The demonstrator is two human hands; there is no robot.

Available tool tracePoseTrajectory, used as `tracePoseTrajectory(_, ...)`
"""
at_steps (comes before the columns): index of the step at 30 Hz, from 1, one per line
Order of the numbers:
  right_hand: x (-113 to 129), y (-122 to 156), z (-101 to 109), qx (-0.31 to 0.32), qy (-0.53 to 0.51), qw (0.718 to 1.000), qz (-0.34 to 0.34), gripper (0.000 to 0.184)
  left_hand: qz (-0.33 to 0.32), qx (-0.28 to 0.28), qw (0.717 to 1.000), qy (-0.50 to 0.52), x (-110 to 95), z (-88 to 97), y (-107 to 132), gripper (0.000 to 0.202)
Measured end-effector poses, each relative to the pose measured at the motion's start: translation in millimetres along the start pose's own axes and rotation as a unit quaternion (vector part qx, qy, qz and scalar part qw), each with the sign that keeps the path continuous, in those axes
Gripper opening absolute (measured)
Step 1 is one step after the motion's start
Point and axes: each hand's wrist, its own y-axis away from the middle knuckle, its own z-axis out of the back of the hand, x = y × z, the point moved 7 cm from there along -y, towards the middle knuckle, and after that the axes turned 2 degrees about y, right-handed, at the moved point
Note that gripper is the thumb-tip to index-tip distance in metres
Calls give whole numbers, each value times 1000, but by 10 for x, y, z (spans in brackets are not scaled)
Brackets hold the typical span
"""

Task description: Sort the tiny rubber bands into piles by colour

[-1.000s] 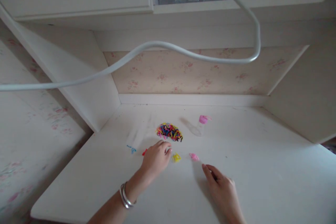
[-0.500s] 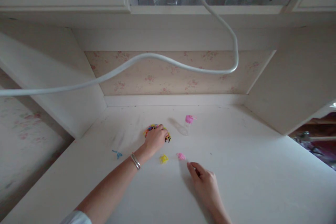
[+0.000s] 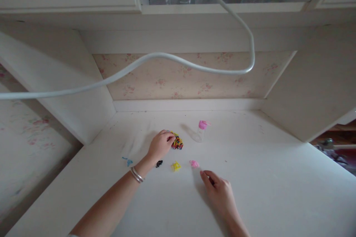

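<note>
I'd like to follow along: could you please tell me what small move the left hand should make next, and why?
Probably the left hand should pinch one piece from the multicoloured pile of small bands, since it is there, where colours lie mixed, while the blue cluster, black cluster, yellow cluster and pink cluster lie apart.

A partly hidden multicoloured heap (image 3: pixel 177 142) — nearer, in 1 loose row: blue clump (image 3: pixel 129 162), black clump (image 3: pixel 159 163), yellow clump (image 3: pixel 175 166), pink clump (image 3: pixel 194 163).
</note>
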Motion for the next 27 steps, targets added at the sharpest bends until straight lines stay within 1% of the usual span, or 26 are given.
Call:
tracePoseTrajectory(3,9,6,7,6,8,1000,-1,49,-5,-24,999,29,22,153,166,22)
tracePoseTrajectory(5,16,10,8,12,11,1000,-1,49,-8,-36,999,36,45,248,333,23)
tracePoseTrajectory(7,25,12,15,12,10,1000,1,50,-4,-40,999,23,80,306,524,24)
tracePoseTrajectory(10,30,16,16,15,8,1000,0,50,14,-42,999,-6,158,310,806,24)
tracePoseTrajectory(13,24,21,-2,27,7,1000,-4,50,29,-29,999,-33,231,237,1016,25)
tracePoseTrajectory(16,10,27,-14,30,11,999,-9,51,47,-14,996,-73,290,167,1125,26)
tracePoseTrajectory(21,15,32,-7,22,9,1000,-5,51,55,7,992,-113,321,111,1186,28)
tracePoseTrajectory(24,26,31,-1,19,11,1000,-4,50,65,-1,993,-103,345,107,1235,27)
tracePoseTrajectory(27,29,27,-3,22,13,1000,-8,50,65,-25,995,-74,366,141,1314,26)
